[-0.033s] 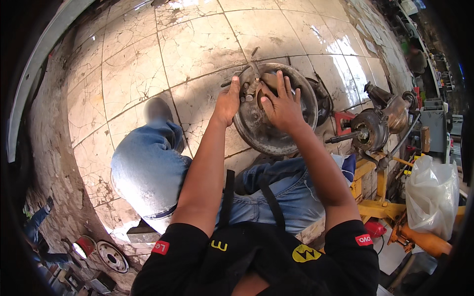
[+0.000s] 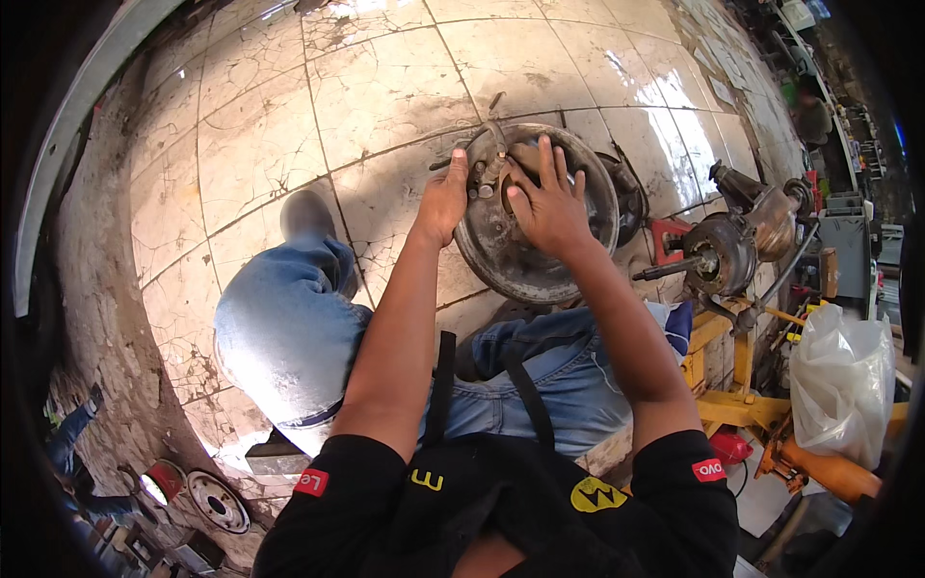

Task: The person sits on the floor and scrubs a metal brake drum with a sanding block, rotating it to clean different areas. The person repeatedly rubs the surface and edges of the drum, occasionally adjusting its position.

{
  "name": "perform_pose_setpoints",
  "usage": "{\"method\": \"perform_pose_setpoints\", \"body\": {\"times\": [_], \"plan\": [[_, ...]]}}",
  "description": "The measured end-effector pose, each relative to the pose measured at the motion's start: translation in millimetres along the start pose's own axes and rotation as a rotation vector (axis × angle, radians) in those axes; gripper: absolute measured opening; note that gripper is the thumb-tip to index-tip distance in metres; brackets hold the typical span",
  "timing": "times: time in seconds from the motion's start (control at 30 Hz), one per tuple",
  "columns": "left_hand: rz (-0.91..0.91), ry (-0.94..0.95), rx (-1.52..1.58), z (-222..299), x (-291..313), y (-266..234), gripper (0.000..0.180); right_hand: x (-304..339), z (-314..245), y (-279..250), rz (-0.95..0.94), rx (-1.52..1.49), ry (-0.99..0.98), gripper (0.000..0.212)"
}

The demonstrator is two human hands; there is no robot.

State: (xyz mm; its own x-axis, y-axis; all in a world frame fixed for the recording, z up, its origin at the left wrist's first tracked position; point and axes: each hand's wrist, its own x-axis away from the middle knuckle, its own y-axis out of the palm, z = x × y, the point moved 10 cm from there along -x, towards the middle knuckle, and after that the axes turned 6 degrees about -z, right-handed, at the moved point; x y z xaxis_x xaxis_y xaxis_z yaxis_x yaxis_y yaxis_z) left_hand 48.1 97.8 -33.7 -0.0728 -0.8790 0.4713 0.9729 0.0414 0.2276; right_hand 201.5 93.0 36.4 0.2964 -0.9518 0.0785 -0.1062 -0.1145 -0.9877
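Note:
A round, worn metal brake backing plate (image 2: pixel 525 275) stands on the tiled floor between my knees. Bolts and a curved pipe (image 2: pixel 495 130) show near its upper left part. At its left rim, my left hand (image 2: pixel 443 204) grips the edge; one digit points up along the rim, and the other fingers are hidden behind. My right hand (image 2: pixel 554 212) rests on the plate's face, fingers spread and pointing away from me. Part of another dark round piece (image 2: pixel 631 197) shows behind the plate's right edge.
To the right, an axle assembly (image 2: pixel 727 252) sits by a yellow metal frame (image 2: pixel 742 407) and a red stand (image 2: pixel 669 239). A clear plastic bag (image 2: pixel 843 380) hangs nearby. A wheel rim (image 2: pixel 219 501) lies at lower left. Another person (image 2: pixel 814 116) is at far right.

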Motion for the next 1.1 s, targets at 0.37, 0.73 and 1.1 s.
{"method": "perform_pose_setpoints", "body": {"times": [0.37,0.73,1.1], "plan": [[-0.001,-0.052,-0.078,-12,-8,-3,0.087,-18,3,9,-0.009,-0.029,0.018,0.044],[-0.008,-0.057,-0.083,-15,-12,-2,0.085,-21,-5,1,-0.022,0.028,0.010,0.042],[-0.011,-0.042,-0.048,0,2,5,0.081,-10,-1,7,0.011,0.011,0.008,0.044]]}}
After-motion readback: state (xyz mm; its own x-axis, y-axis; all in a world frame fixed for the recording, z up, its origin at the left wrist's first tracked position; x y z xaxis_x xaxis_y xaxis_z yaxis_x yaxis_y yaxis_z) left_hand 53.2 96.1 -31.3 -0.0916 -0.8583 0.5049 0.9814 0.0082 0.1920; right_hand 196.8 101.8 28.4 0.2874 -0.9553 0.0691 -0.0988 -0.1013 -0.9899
